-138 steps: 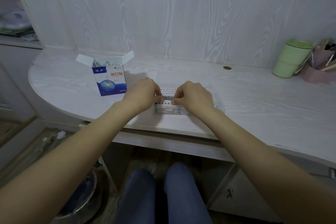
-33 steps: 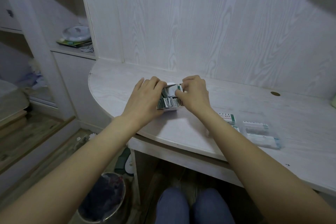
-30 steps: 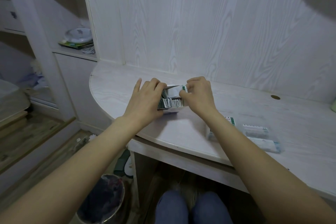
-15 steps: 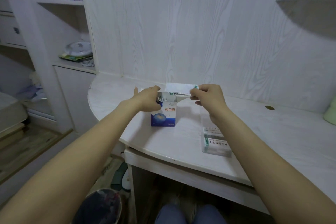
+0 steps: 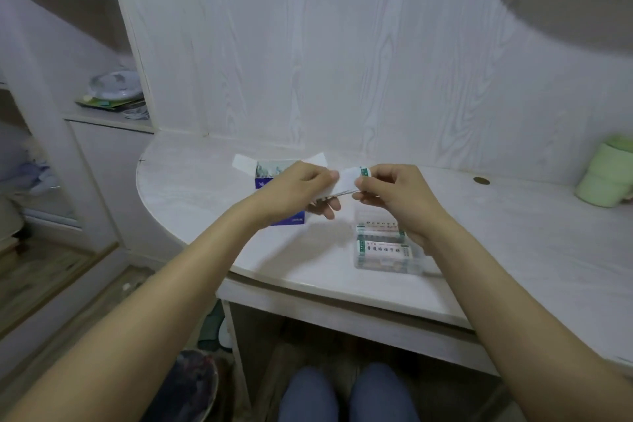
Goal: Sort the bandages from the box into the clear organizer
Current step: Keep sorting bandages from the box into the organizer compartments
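Bandages held over the desk

Desk [image 5: 191,181] under blue box [image 5: 263,178], flaps open; clear organizer [image 5: 387,250] near the front edge. Above these, left hand [image 5: 298,185] and right hand [image 5: 394,192] pinching a stack of bandages [image 5: 346,180] between them.

Box [image 5: 294,218] blue with white flaps. Bandages [image 5: 346,181] white, green edge; mug [image 5: 604,181] pale green. Desk [image 5: 212,188] whitish wood grain

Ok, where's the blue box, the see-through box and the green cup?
blue box [image 5: 263,181]: head view, on its blue front near the open top.
clear organizer [image 5: 383,255]: head view, on its near compartment holding bandages.
green cup [image 5: 603,178]: head view, on its side wall.
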Available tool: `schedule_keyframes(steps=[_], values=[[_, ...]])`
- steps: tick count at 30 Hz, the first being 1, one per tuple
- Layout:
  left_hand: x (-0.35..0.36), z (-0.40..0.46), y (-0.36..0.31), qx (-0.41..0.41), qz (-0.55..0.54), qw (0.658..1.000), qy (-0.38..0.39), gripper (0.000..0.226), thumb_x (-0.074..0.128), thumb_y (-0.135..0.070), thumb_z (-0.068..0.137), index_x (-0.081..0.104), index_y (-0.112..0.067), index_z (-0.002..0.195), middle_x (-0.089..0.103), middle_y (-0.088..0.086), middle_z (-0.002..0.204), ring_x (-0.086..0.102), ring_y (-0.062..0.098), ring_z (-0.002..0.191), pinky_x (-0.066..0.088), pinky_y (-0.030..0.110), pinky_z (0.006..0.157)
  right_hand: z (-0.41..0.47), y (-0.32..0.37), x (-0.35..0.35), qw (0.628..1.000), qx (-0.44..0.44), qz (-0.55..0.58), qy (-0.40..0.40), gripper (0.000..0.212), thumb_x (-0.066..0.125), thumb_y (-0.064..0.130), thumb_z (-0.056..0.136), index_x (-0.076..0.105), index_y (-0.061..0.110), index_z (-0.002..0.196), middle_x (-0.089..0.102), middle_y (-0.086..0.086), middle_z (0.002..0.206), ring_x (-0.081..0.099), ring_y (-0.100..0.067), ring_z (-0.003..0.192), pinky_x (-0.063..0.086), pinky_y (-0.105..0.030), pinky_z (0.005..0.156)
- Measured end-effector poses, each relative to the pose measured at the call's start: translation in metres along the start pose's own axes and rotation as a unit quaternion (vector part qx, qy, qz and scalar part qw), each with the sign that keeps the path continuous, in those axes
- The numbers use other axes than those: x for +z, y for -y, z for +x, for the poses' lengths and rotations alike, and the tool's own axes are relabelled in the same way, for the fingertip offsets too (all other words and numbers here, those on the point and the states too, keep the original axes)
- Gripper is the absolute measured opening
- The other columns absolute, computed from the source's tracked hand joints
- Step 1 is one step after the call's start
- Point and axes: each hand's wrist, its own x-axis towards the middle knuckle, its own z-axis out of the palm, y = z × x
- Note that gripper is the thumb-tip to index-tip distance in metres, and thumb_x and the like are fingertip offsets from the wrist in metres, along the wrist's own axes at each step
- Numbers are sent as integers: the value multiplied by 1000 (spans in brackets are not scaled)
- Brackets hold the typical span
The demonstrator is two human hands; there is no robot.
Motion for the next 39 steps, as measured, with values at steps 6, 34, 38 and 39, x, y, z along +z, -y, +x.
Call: schedule_keyframes(steps=[6,34,38,39], values=[[33,4,-3,-30,-154,988,-8,24,48,-15,99,63,5,100,69,13,87,72,17,81,57,22,69,-16,-7,-19,999,11,26,-45,9,74,7,79,68,3,83,67,-6,68,65,-10,61,55,-19,65],[63,9,8,-112,-422,876,-207,12,62,-6,88,61,-6,100,71,11,91,72,14,70,59,23,68,-28,-39,-55,981,65,154,-99,12,65,11,88,68,3,80,69,-8,78,67,-14,75,54,-18,74],[61,8,13,-116,-416,879,-201,26,63,-6,88,59,-2,113,71,12,96,73,17,75,59,23,67,-29,-47,-57,994,53,30,-86,3,71,8,82,69,6,81,68,-5,77,65,-11,73,52,-15,68],[61,8,13,-116,-414,881,-197,28,64,-5,88,58,-1,115,71,12,96,73,18,76,59,23,68,-30,-49,-57,995,54,-27,-76,6,72,5,80,69,10,82,67,-2,77,63,-8,71,50,-15,63]])
